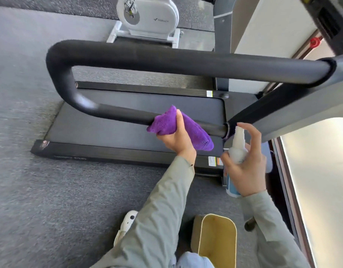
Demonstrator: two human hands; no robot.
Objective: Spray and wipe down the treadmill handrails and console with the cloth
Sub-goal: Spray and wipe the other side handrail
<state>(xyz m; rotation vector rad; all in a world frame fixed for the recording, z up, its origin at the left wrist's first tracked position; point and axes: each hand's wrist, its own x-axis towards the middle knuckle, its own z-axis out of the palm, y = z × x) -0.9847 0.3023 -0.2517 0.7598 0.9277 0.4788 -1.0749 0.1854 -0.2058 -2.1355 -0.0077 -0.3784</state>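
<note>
A black foam-covered handrail loops round the treadmill, with its far bar higher in view. My left hand presses a folded purple cloth around the near bar, close to where the bar meets the grey upright. My right hand holds a white spray bottle with a blue label, nozzle pointing toward the joint of bar and upright, forefinger raised above the nozzle. The console is out of view.
The black treadmill belt lies below the rail on grey carpet. A white exercise machine stands beyond. A yellow bin sits by my feet, and a bright window runs along the right.
</note>
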